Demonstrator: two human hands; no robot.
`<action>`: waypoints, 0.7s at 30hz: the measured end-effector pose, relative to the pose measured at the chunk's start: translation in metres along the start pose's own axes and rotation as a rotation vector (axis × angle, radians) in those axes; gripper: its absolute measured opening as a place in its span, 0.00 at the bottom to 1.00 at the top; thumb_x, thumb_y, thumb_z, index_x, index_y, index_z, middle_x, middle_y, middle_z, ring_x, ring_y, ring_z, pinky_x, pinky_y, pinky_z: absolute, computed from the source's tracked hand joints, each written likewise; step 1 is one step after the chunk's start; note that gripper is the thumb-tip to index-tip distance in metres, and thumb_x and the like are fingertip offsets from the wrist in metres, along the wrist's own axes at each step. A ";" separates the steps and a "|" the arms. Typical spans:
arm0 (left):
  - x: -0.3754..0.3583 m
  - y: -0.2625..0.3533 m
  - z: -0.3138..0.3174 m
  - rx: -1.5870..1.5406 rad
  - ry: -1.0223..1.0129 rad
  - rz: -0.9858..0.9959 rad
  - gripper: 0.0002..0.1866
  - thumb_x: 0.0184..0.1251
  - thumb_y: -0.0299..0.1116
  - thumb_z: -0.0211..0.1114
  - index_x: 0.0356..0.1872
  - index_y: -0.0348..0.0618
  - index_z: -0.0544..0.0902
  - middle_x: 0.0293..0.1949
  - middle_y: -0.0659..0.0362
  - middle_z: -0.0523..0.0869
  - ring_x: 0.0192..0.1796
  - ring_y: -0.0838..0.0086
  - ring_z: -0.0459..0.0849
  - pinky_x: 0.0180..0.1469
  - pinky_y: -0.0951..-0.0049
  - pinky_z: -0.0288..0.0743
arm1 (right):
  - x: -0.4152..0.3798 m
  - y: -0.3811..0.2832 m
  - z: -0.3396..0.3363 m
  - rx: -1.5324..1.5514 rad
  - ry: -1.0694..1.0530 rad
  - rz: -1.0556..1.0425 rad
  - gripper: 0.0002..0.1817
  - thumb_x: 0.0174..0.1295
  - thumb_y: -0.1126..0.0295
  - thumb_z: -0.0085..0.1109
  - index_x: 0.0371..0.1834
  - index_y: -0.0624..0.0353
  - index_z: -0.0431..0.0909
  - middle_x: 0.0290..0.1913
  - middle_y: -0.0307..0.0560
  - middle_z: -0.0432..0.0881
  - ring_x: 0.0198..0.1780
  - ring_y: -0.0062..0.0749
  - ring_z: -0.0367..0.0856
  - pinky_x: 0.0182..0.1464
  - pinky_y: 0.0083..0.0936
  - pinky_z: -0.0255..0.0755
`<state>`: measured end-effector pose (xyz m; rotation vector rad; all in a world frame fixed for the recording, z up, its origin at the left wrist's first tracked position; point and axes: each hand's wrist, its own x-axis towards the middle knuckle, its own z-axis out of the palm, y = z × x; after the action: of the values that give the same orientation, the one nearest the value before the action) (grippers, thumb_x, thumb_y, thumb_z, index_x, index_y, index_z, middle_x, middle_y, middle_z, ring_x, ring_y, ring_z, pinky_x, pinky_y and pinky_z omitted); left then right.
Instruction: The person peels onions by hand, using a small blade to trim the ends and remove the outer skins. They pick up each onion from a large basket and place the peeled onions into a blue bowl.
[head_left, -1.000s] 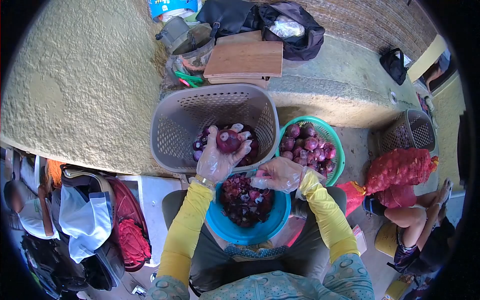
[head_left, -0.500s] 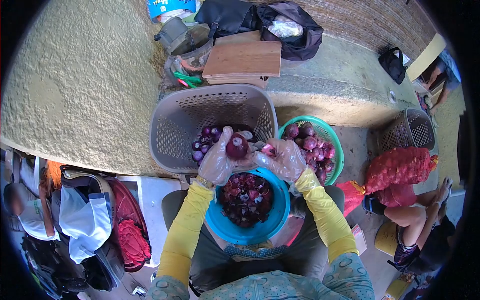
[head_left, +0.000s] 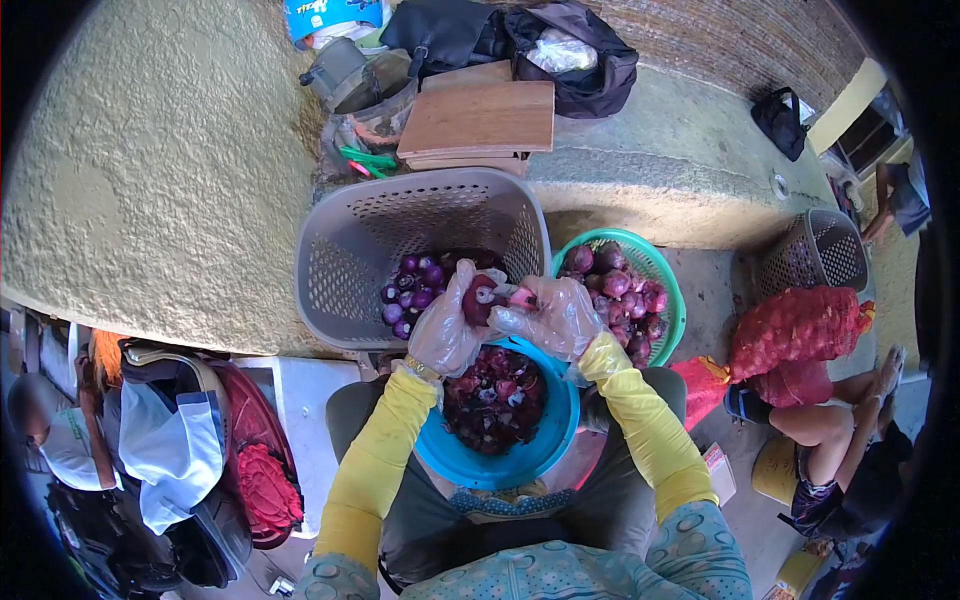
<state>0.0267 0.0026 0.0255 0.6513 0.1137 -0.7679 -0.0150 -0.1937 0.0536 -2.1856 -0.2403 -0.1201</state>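
My left hand (head_left: 440, 330), in a clear plastic glove, is closed around a red onion (head_left: 478, 302) above the near edge of the grey basket. My gloved right hand (head_left: 560, 318) meets it from the right, fingers closed on a small pink object (head_left: 522, 297) whose kind I cannot make out. Below both hands, a blue basin (head_left: 565, 430) between my knees holds dark red onion skins (head_left: 490, 400). Shiny purple peeled onions (head_left: 408, 290) lie in the grey perforated basket (head_left: 325, 235). The green basket (head_left: 677, 300) at right contains unpeeled red onions (head_left: 622, 285).
Wooden boards (head_left: 480, 118), a bucket (head_left: 375, 85) and black bags (head_left: 570, 60) sit on the ledge ahead. A full red mesh sack (head_left: 800, 340) and another grey basket (head_left: 810, 250) stand at right. Other people sit at both sides.
The onion has turned in my left hand and tilted toward the right hand. My right hand has shifted slightly left, bringing the pink object against the onion.
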 end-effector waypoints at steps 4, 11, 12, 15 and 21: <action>0.003 0.000 -0.007 -0.109 -0.056 -0.041 0.28 0.83 0.57 0.51 0.57 0.37 0.78 0.51 0.48 0.85 0.53 0.59 0.86 0.58 0.52 0.86 | 0.000 -0.003 -0.002 -0.017 -0.035 0.060 0.28 0.60 0.41 0.73 0.32 0.59 0.86 0.23 0.57 0.82 0.28 0.53 0.85 0.33 0.41 0.77; 0.002 -0.002 -0.004 -0.033 -0.020 0.039 0.28 0.83 0.57 0.51 0.56 0.38 0.78 0.50 0.50 0.86 0.51 0.63 0.86 0.55 0.59 0.86 | 0.001 0.006 0.004 -0.029 -0.035 0.030 0.25 0.63 0.43 0.70 0.31 0.57 0.86 0.25 0.58 0.84 0.29 0.55 0.86 0.34 0.43 0.78; 0.002 -0.002 -0.003 0.012 0.017 0.072 0.29 0.82 0.59 0.51 0.56 0.38 0.79 0.49 0.52 0.86 0.48 0.65 0.87 0.51 0.63 0.86 | 0.001 0.008 0.005 -0.032 -0.038 0.035 0.25 0.64 0.43 0.70 0.30 0.57 0.86 0.25 0.59 0.84 0.30 0.55 0.86 0.34 0.44 0.78; 0.003 -0.002 -0.003 -0.012 -0.007 0.062 0.29 0.82 0.59 0.52 0.56 0.38 0.79 0.50 0.51 0.86 0.48 0.65 0.87 0.51 0.63 0.86 | 0.001 0.010 0.006 -0.002 -0.055 0.049 0.26 0.63 0.42 0.70 0.30 0.57 0.86 0.25 0.57 0.84 0.30 0.55 0.86 0.34 0.44 0.78; -0.002 0.001 0.006 -0.032 0.044 0.022 0.29 0.82 0.59 0.53 0.56 0.38 0.79 0.49 0.52 0.85 0.49 0.65 0.86 0.51 0.63 0.85 | 0.002 -0.006 -0.007 -0.082 -0.041 0.087 0.27 0.61 0.41 0.72 0.29 0.57 0.86 0.24 0.55 0.83 0.28 0.54 0.85 0.34 0.41 0.77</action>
<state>0.0250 0.0002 0.0314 0.6377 0.1587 -0.7299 -0.0140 -0.1954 0.0632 -2.2780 -0.1649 -0.0370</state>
